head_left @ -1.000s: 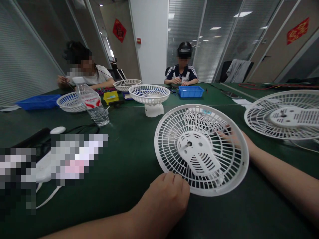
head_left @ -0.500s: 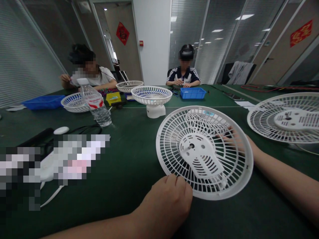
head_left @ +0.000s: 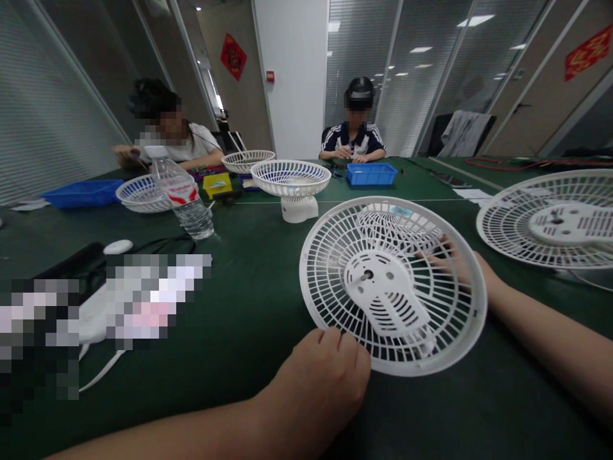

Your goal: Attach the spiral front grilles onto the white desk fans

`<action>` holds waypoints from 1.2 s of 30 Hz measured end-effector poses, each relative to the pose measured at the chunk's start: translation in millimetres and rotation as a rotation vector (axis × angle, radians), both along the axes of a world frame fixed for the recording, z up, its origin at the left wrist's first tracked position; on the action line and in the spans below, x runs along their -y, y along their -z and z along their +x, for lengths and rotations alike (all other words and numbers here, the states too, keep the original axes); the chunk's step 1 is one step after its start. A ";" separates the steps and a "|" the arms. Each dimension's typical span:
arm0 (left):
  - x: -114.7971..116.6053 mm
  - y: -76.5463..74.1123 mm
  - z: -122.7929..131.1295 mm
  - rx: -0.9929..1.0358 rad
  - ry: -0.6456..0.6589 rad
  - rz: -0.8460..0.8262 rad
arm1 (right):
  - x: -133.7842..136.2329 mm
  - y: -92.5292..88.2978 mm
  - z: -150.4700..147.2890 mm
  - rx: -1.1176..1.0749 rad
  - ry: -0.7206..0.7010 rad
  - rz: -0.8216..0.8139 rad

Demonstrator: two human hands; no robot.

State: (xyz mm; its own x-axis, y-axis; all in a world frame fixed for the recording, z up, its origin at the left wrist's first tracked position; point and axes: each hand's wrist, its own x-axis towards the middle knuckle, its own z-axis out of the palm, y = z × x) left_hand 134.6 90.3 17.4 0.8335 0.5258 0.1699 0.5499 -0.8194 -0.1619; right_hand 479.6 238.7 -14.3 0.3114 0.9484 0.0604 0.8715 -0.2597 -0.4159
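A round white fan grille (head_left: 397, 319) with a central motor plate and a metal shaft leans tilted over the green table. My left hand (head_left: 330, 370) is closed on its lower left rim, fingers curled round the edge. Behind the grille, on its right side, my right hand (head_left: 453, 262) shows through the slats with its fingers spread. It holds nothing that I can see, and whether it touches the grille's back is unclear. Another white slatted part shows through the upper slats.
Another grille (head_left: 507, 239) lies at the right. Beyond stand a white fan head on a base (head_left: 299, 209), a water bottle (head_left: 184, 198), a blue bin (head_left: 371, 174) and a blue tray (head_left: 83, 193). Two people (head_left: 352, 144) sit across the green table (head_left: 230, 306).
The whole view has shifted slightly, so things sit a little higher in the picture. Both hands keep nearly the same places at the grille.
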 end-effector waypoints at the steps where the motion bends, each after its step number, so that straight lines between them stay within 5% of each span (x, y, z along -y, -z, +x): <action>1: 0.0 0.0 0.0 -0.001 -0.004 0.003 | 1.1 -1.4 -0.6 -0.002 0.000 -0.014; 29: -1.2 0.0 0.6 -0.047 0.018 0.006 | 3.3 -1.3 1.6 -0.049 -0.021 -0.016; 36: -1.3 0.0 0.5 -0.031 0.014 0.009 | 11.5 -11.8 -8.6 -0.083 0.085 0.060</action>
State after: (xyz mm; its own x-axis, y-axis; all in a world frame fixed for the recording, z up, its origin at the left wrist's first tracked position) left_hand 135.1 91.6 17.5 0.8455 0.5129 0.1488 0.5333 -0.8253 -0.1858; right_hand 471.0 227.2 -2.5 0.3971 0.9136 0.0874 0.8095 -0.3037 -0.5025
